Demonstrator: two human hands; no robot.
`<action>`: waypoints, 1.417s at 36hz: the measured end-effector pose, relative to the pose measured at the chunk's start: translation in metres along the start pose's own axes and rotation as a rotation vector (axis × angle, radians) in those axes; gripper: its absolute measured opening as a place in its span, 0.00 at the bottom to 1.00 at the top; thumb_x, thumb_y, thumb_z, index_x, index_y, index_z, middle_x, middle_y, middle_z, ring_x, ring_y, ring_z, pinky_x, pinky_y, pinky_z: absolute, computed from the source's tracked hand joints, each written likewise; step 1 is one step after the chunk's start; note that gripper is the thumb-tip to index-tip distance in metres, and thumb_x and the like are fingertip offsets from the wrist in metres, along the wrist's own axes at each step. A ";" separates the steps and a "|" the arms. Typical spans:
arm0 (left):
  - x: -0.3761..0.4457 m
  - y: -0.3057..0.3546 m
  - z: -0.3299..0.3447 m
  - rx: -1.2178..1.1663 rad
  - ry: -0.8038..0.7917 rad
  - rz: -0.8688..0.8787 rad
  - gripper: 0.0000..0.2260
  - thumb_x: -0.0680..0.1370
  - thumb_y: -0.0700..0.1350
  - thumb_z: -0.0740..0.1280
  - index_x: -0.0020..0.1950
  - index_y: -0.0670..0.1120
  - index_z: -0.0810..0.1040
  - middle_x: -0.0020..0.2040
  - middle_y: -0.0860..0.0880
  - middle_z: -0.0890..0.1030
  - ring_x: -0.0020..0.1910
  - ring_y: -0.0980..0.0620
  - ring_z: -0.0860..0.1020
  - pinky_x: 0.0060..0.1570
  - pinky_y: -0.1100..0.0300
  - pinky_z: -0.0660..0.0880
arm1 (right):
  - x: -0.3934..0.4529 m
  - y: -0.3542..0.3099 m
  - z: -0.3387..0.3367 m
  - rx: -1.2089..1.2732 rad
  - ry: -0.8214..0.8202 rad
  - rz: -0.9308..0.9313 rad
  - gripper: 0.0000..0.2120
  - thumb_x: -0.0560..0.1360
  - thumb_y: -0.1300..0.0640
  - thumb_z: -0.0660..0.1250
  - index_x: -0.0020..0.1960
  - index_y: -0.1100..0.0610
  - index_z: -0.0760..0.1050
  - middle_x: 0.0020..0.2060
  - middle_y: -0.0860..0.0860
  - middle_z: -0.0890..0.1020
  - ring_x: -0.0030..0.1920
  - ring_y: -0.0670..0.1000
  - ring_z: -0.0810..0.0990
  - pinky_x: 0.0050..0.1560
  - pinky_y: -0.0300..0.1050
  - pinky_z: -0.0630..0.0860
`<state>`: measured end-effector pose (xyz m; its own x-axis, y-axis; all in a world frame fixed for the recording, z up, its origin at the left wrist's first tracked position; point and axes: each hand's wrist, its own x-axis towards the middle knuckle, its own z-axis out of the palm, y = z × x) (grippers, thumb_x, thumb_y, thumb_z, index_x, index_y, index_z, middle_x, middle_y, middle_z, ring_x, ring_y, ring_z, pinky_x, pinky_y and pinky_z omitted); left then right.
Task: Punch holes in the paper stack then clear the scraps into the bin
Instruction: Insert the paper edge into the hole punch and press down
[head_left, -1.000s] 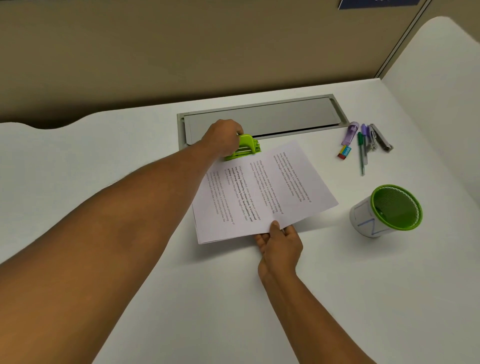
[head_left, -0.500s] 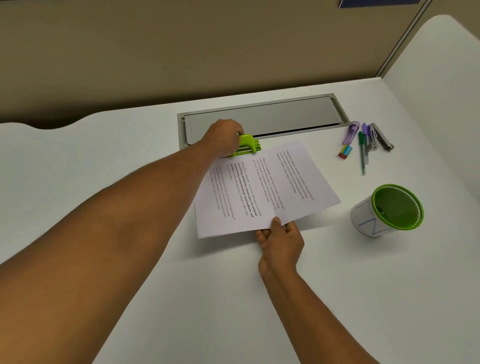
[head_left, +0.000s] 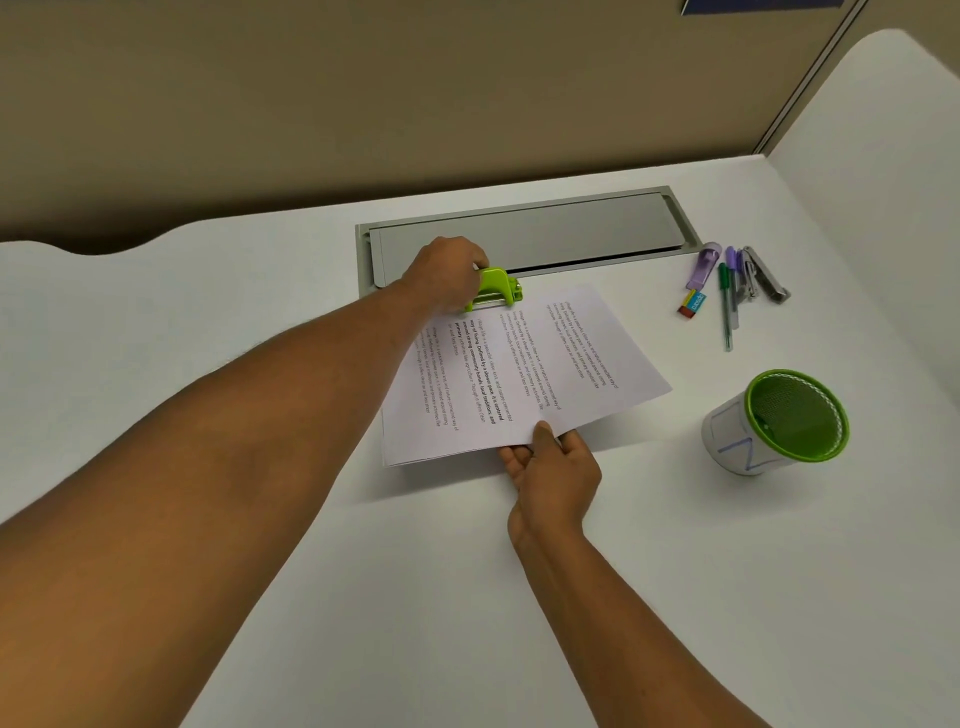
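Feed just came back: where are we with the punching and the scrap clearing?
Done: the paper stack sits with its far edge at the green hole punch. In hand: the left hand rests on the punch, while the right hand pinches the stack's near edge. No holes or scraps show. Left: the punching itself, then tipping scraps into the green mesh bin.

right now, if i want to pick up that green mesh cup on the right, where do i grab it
Wrap the green mesh cup around its white paper-covered side wall, coming from the near side. It stands upright with its mouth open and bare desk around it, so the wall is free.
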<state>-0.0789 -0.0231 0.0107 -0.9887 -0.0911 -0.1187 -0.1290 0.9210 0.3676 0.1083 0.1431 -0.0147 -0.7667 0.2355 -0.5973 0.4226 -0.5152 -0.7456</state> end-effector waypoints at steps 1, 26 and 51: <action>0.000 0.000 0.000 0.000 -0.002 -0.001 0.14 0.81 0.45 0.65 0.66 0.46 0.79 0.62 0.45 0.81 0.58 0.45 0.78 0.53 0.56 0.73 | 0.000 -0.001 0.000 0.000 -0.005 0.000 0.08 0.80 0.61 0.65 0.54 0.52 0.80 0.47 0.51 0.87 0.45 0.51 0.87 0.39 0.43 0.82; 0.040 0.019 0.005 -0.093 0.055 -0.023 0.25 0.83 0.58 0.56 0.74 0.45 0.69 0.71 0.42 0.72 0.73 0.43 0.65 0.69 0.47 0.67 | 0.007 0.009 -0.002 -0.008 -0.020 0.037 0.09 0.79 0.60 0.66 0.55 0.47 0.79 0.48 0.49 0.86 0.47 0.51 0.87 0.44 0.47 0.83; 0.081 0.007 0.050 0.203 0.015 0.046 0.32 0.81 0.65 0.42 0.81 0.50 0.45 0.81 0.45 0.40 0.78 0.42 0.34 0.75 0.39 0.38 | 0.013 0.011 0.001 0.015 -0.060 0.060 0.11 0.80 0.61 0.65 0.59 0.49 0.79 0.49 0.49 0.87 0.49 0.53 0.86 0.44 0.47 0.83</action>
<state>-0.1564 -0.0052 -0.0429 -0.9944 -0.0512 -0.0920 -0.0670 0.9817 0.1784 0.1024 0.1401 -0.0306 -0.7676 0.1544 -0.6220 0.4619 -0.5396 -0.7039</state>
